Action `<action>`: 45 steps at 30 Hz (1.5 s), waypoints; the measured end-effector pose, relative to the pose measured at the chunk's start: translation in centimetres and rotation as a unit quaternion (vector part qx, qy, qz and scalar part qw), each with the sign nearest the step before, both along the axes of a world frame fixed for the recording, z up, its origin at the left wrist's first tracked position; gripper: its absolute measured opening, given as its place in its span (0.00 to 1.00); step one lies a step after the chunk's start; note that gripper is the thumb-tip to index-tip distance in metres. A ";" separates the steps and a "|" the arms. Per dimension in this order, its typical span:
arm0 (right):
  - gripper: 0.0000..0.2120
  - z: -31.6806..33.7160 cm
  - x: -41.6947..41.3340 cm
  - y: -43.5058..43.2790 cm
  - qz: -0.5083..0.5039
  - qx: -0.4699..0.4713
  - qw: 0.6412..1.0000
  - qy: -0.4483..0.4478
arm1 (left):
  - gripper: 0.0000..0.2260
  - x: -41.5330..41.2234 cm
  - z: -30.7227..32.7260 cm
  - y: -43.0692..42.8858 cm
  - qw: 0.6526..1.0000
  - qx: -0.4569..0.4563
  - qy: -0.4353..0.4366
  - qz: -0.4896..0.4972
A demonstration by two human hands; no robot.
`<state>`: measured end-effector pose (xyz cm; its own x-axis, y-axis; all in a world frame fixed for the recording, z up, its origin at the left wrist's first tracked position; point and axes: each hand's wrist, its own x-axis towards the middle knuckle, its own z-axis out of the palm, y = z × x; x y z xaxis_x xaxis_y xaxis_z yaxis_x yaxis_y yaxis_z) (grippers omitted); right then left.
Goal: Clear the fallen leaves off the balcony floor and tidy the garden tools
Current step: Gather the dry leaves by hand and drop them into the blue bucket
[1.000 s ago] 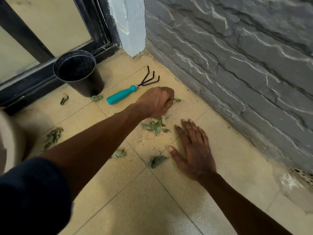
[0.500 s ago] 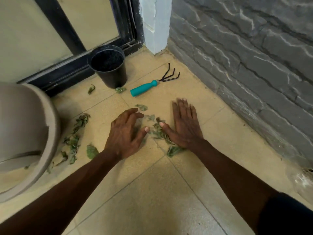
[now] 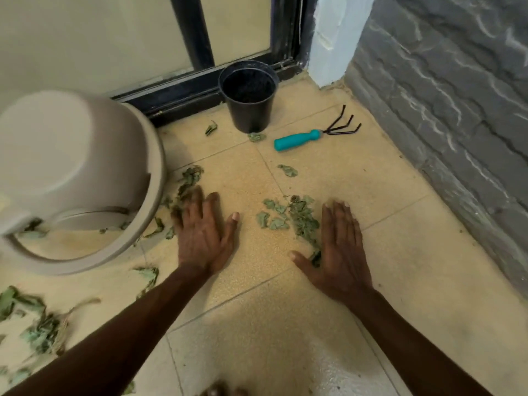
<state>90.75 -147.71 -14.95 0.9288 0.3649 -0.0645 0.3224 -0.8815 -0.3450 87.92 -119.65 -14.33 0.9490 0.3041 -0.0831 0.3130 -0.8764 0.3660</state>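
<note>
The hand rake [image 3: 313,135] lay on the tiled floor [image 3: 257,287] just right of the black pot [image 3: 248,110], its long axis running from the teal handle at lower left to dark tines pointing up-right toward the stone wall [image 3: 457,115]. Both hands lay flat on the floor holding nothing, the left hand [image 3: 204,232] with fingers spread beside the beige bin [image 3: 85,167], the right hand [image 3: 340,250] straight-fingered against the right edge of the leaf pile [image 3: 297,215], with bare tile between them. The left fingertips were blurred, and the loose leaves [image 3: 37,330] at lower left were smeared and cut off by the frame.
</note>
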 end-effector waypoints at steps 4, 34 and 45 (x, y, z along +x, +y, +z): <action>0.57 -0.2 4.8 4.3 0.045 0.000 0.999 0.009 | 0.36 1.3 1.3 -4.0 0.988 -0.064 -0.012 -0.137; 0.42 -0.2 9.5 7.8 0.171 0.003 0.984 -0.041 | 0.16 24.2 8.4 3.0 0.987 0.011 -0.131 -0.093; 0.42 -0.4 9.5 7.8 0.167 0.006 0.985 -0.044 | 0.35 19.6 4.7 5.8 0.994 -0.089 -0.063 -0.004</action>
